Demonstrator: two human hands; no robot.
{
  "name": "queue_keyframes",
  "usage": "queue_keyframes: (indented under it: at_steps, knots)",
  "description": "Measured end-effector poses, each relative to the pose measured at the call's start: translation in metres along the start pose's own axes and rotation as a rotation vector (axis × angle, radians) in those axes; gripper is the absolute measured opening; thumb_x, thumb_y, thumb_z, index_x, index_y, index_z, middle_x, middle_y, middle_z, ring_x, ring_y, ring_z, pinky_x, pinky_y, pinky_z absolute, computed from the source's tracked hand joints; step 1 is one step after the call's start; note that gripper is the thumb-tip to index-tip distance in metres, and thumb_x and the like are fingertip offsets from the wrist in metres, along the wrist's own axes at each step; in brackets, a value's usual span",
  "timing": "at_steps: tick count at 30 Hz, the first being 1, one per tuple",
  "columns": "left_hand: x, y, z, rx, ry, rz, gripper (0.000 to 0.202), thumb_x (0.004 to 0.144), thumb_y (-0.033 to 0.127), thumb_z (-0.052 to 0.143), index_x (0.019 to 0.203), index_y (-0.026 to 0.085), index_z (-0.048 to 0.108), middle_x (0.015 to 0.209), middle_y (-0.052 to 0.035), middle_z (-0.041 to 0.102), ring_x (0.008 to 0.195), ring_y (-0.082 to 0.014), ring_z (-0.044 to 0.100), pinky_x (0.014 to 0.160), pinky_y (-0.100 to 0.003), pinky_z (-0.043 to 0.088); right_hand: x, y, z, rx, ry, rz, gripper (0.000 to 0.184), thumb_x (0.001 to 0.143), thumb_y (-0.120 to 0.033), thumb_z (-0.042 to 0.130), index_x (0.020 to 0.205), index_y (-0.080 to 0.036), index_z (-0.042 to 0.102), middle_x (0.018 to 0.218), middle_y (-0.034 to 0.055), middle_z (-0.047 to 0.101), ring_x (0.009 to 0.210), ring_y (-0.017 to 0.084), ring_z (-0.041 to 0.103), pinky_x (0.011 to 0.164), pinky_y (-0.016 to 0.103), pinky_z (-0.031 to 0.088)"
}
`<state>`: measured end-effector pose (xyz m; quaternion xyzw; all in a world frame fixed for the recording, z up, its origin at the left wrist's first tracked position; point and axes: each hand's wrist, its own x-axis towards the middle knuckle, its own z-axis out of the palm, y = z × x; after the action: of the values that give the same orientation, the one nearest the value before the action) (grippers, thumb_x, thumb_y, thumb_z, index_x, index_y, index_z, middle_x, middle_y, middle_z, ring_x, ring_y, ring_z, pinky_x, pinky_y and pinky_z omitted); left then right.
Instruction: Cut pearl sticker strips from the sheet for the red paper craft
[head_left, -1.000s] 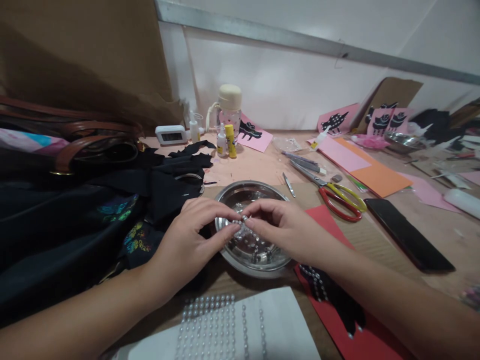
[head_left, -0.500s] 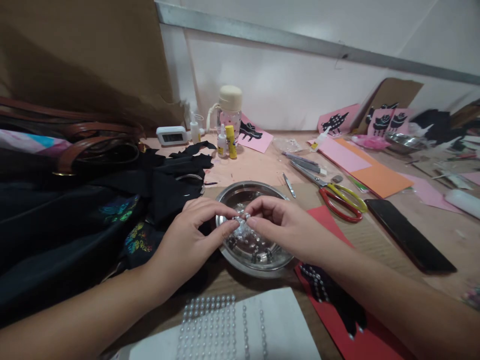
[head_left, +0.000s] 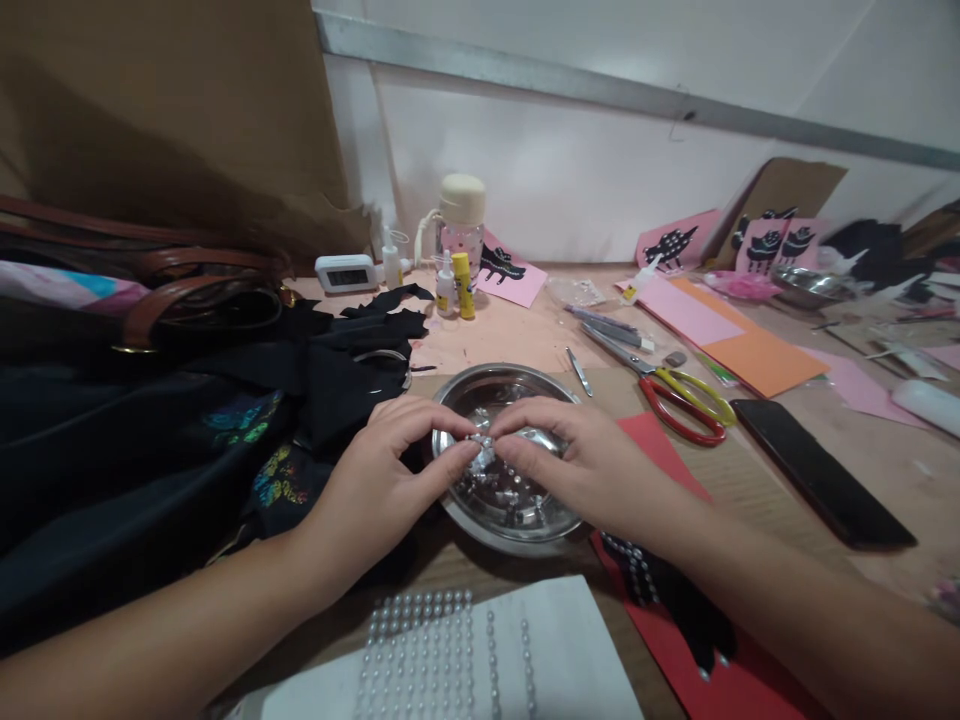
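Over a round metal bowl (head_left: 517, 542), my left hand (head_left: 409, 452) pinches a tiny shiny piece, perhaps a bead or rhinestone, between thumb and forefinger. My right hand (head_left: 559, 450) meets it from the other side, thumb and fingertips pinched close to the same spot; what they hold is too small to make out. Small silvery bits (head_left: 517, 495) lie in the bowl below. Nearest me is a sheet of pearl stickers (head_left: 420, 640) on white paper (head_left: 577, 650). Under my right forearm lies a red card (head_left: 750, 680) with a black cutout (head_left: 675, 610) trimmed with pearls.
Tweezers (head_left: 578, 371), scissors (head_left: 675, 400) and a black phone (head_left: 821, 470) lie to the right. Behind stand a bottle (head_left: 461, 215), a yellow glue stick (head_left: 463, 287) and a small digital clock (head_left: 346, 273). Black cloth (head_left: 135, 480) and a brown-strapped bag (head_left: 161, 275) fill the left.
Both hands stay over the bowl, still pinched together. My right fingers have shifted slightly, and more of the silvery bits show beneath them.
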<state>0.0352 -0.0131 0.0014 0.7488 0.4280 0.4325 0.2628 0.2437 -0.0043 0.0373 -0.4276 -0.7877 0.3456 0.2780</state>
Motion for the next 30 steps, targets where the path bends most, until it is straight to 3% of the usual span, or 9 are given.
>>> queue_keyframes:
  at_steps: [7, 18, 26, 30]
  knots:
    - [-0.0003, -0.0035, 0.0013, -0.017, -0.027, 0.025, 0.003, 0.090, 0.027, 0.070, 0.091, 0.026, 0.072, 0.090, 0.0024, 0.073, 0.092, -0.0174, 0.065, 0.087, -0.032, 0.046, -0.0022, -0.0056, 0.0022, 0.038, -0.044, 0.089, 0.014, 0.094, -0.029, 0.057, 0.088, -0.023, 0.069, 0.085, -0.0004, 0.071, 0.081, 0.016, 0.064, 0.072, 0.028, 0.048]
    - [-0.0011, -0.0040, 0.0014, -0.009, -0.044, 0.032, 0.008, 0.091, 0.023, 0.067, 0.093, 0.024, 0.074, 0.092, -0.0007, 0.074, 0.093, -0.0193, 0.066, 0.087, -0.035, 0.048, 0.0011, -0.0009, 0.0021, 0.197, -0.077, 0.149, 0.015, 0.094, -0.029, 0.057, 0.087, -0.021, 0.067, 0.085, 0.0001, 0.069, 0.082, 0.015, 0.062, 0.073, 0.028, 0.047]
    - [-0.0029, -0.0069, 0.0017, -0.005, -0.023, -0.020, 0.024, 0.091, 0.026, 0.067, 0.113, 0.030, 0.075, 0.099, -0.0008, 0.077, 0.097, -0.0214, 0.065, 0.088, -0.036, 0.049, -0.0012, -0.0040, -0.0009, 0.062, -0.032, 0.097, 0.012, 0.092, -0.027, 0.058, 0.085, -0.023, 0.067, 0.084, -0.0007, 0.070, 0.080, 0.015, 0.063, 0.072, 0.027, 0.048]
    - [-0.0037, -0.0046, 0.0005, -0.003, -0.032, -0.012, 0.021, 0.096, 0.027, 0.060, 0.111, 0.031, 0.075, 0.096, 0.0009, 0.076, 0.097, -0.0193, 0.065, 0.087, -0.033, 0.048, -0.0020, -0.0050, 0.0002, -0.040, -0.010, 0.027, 0.011, 0.091, -0.026, 0.058, 0.086, -0.022, 0.067, 0.082, -0.0004, 0.071, 0.077, 0.015, 0.063, 0.072, 0.027, 0.047]
